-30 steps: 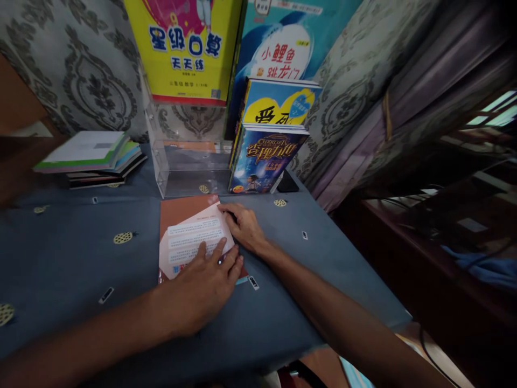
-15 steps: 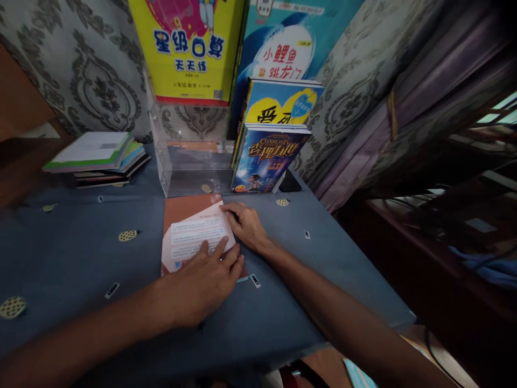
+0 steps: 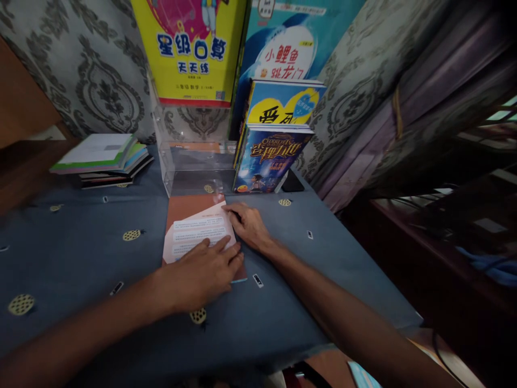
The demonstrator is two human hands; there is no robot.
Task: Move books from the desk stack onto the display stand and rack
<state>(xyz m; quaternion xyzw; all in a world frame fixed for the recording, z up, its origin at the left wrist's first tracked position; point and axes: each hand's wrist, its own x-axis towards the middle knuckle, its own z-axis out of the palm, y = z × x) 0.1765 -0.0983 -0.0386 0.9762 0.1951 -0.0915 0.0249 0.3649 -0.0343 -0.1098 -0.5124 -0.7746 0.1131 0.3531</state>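
A printed pale sheet point(image 3: 202, 226) lies slantwise over a reddish-brown booklet point(image 3: 189, 202) on the cloth-covered table. My left hand point(image 3: 204, 275) lies flat across the lower part of the sheet, fingers spread, covering its bottom lines. At the sheet's upper right corner, my right hand point(image 3: 249, 226) has its fingers curled, with index finger and thumb at the edge. The corner seems pinched there. Both hands rest low, touching the paper and the booklet's right side. Whether the sheet is loose or part of the booklet, I cannot tell.
Behind the booklet stands a clear acrylic rack point(image 3: 194, 180). Upright in it are a yellow workbook point(image 3: 194, 70), a teal book point(image 3: 315, 32) and a blue book point(image 3: 269, 161). A stack of books point(image 3: 100, 156) lies at the left. A dark flat object point(image 3: 293, 182) sits behind right.
My left hand has slid a little up the sheet and now hides the coloured print at its bottom. My right hand stays at the corner. The whole view has shifted slightly.
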